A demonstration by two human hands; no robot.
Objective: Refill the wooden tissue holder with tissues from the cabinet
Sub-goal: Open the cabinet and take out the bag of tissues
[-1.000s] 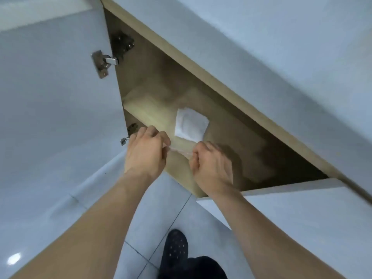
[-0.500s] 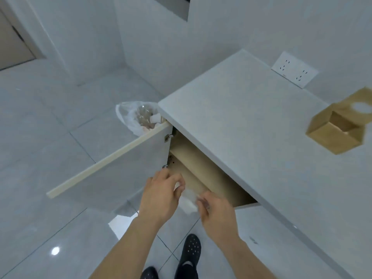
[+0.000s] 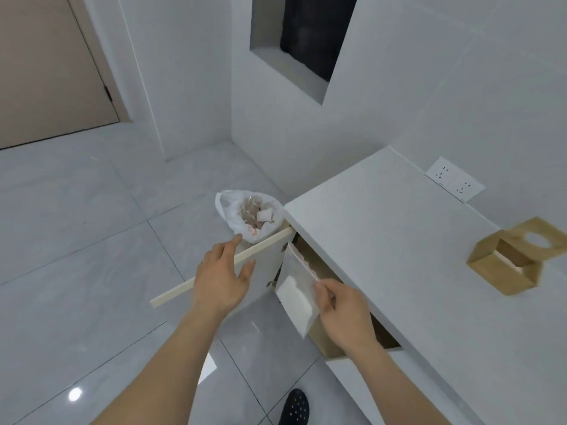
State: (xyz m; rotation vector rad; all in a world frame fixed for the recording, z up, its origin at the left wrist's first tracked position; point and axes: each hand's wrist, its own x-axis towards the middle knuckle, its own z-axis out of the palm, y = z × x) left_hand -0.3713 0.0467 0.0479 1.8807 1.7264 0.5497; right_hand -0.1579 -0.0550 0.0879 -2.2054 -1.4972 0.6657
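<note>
My right hand (image 3: 345, 311) grips a clear zip bag of white tissues (image 3: 296, 289) by its right edge, in front of the open cabinet (image 3: 322, 334). My left hand (image 3: 222, 277) is open, fingers spread, resting on the top edge of the open cabinet door (image 3: 267, 240). The wooden tissue holder (image 3: 515, 259) lies on its side on the white countertop (image 3: 399, 240) at the far right, its open bottom facing me and its round hole turned upward.
A bin lined with a white plastic bag (image 3: 245, 217), holding rubbish, stands on the floor just behind the cabinet door. A wall socket (image 3: 454, 179) sits above the counter. My black shoe (image 3: 294, 407) is on the grey tiles below.
I have stood up and the view rose from inside the cabinet to above the counter. The tissue bag came out of the cabinet in my right hand; my left hand let go and went to the door.
</note>
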